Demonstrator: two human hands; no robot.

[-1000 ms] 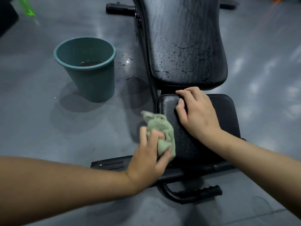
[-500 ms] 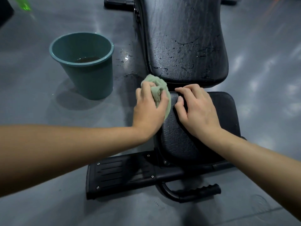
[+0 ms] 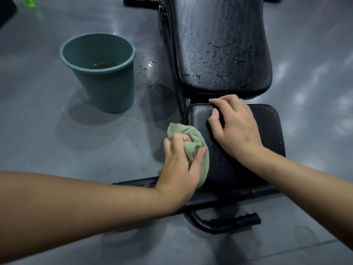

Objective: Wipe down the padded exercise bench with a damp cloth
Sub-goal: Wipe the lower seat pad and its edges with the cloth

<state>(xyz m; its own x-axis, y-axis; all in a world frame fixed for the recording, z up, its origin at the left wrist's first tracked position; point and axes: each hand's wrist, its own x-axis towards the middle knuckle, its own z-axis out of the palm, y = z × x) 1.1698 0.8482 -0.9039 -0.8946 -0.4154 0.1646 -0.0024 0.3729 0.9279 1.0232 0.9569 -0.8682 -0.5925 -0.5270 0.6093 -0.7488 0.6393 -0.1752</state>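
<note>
The black padded bench has a small seat pad [image 3: 267, 134] nearest me and a long back pad [image 3: 219, 44] beyond it, beaded with water drops. My left hand [image 3: 177, 165] grips a bunched light green cloth [image 3: 194, 142] and presses it against the seat pad's left side edge. My right hand [image 3: 235, 127] rests on top of the seat pad near its far left corner, fingers curled over the pad's far edge.
A teal bucket [image 3: 103, 88] with a little dark water stands on the grey floor left of the bench. Water splashes lie between bucket and bench. The bench's black frame bar and a ribbed handle [image 3: 235, 220] sit low in front.
My left hand has slid the cloth back toward me along the seat pad's left edge, after reaching the far corner half a second ago. My right hand has stayed put.
</note>
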